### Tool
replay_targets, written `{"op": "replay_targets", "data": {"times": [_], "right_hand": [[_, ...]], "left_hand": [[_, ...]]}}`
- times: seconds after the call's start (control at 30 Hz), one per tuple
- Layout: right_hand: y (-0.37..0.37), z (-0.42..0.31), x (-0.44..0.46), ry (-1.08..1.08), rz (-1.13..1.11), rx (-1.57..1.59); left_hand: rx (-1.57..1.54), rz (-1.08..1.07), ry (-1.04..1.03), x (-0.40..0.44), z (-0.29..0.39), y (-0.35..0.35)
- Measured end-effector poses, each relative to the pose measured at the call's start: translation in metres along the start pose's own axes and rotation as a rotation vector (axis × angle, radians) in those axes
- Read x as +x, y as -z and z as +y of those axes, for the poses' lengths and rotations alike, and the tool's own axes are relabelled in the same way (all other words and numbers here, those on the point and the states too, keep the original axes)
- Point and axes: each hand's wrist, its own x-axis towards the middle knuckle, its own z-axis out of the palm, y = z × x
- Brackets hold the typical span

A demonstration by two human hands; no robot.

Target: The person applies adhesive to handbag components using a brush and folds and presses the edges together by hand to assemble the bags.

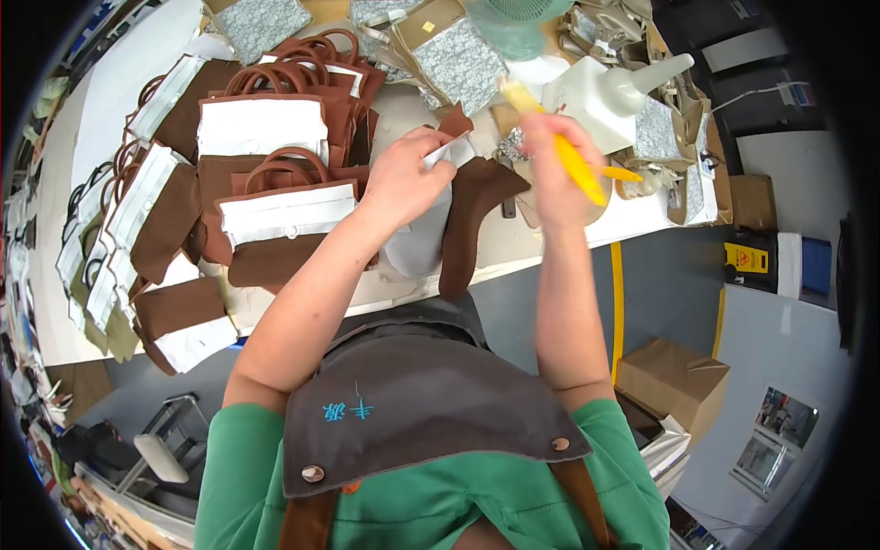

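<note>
My left hand (410,176) pinches a brown and white piece (451,152) at the middle of the table, fingers closed on its edge. Below it hang a long brown strip of material (472,215) and a grey-white rounded piece (417,236). Over to the right, my right hand (557,165) is closed around a yellow-handled brush (577,171), somewhat blurred, its pale bristle end pointing up and left. A second yellow handle (621,173) lies by a small container (646,183), just right of that hand.
Brown bag pieces with handles (289,206) stand in rows to the left. A white bottle with a spout (591,105) is at the back right, near patterned pieces (458,69) and a green fan (522,9). A cardboard box (674,376) stands on the floor.
</note>
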Motion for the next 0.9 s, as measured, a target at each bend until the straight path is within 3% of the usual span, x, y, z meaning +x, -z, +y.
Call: {"op": "replay_targets", "data": {"times": [0.07,0.13,0.2,0.27,0.3,0.33,0.43,0.53,0.6,0.63,0.7,0.73,0.8,0.83,0.9], "right_hand": [[0.019,-0.029,0.007,-0.191,-0.091,-0.003],[0.012,-0.041,0.007,-0.173,-0.141,-0.108],[0.002,-0.029,0.009,0.135,-0.376,-0.320],[-0.006,-0.008,0.009,0.103,-0.330,-0.320],[-0.011,-0.004,0.006,0.042,-0.270,-0.239],[-0.011,-0.014,0.008,-0.021,-0.275,-0.274],[-0.004,-0.021,0.016,0.118,-0.474,-0.382],[-0.012,-0.017,0.021,0.323,-0.517,-0.479],[-0.006,-0.020,0.024,0.176,-0.238,-0.344],[-0.002,-0.025,0.024,0.181,-0.243,-0.344],[0.005,-0.037,0.028,-0.047,-0.036,0.006],[0.006,-0.040,0.027,-0.039,-0.037,0.007],[0.005,-0.043,0.023,0.111,-0.105,0.017],[0.004,-0.044,0.020,0.113,-0.107,0.010],[0.001,-0.044,0.014,0.140,-0.074,-0.003]], "left_hand": [[0.000,0.003,0.004,0.001,-0.001,0.000],[0.002,0.011,0.008,0.002,-0.002,-0.002],[0.017,0.027,-0.037,0.003,-0.002,-0.006],[0.120,0.083,-0.001,0.002,-0.007,-0.019],[0.098,0.048,0.114,0.000,0.004,-0.015],[0.047,0.080,0.070,-0.001,0.001,-0.014],[0.070,0.129,0.047,-0.004,0.008,-0.011],[0.063,0.155,0.055,-0.004,0.003,-0.011],[0.048,0.164,0.085,-0.006,-0.004,0.006],[0.027,0.146,0.114,-0.009,-0.005,0.016],[-0.093,0.183,0.116,-0.014,-0.010,0.054],[-0.378,0.254,0.112,-0.013,-0.023,0.068],[-0.439,0.402,0.072,-0.026,-0.005,0.134],[-0.639,0.508,0.025,-0.026,-0.010,0.157],[-0.587,0.701,0.030,-0.029,-0.013,0.219]]}}
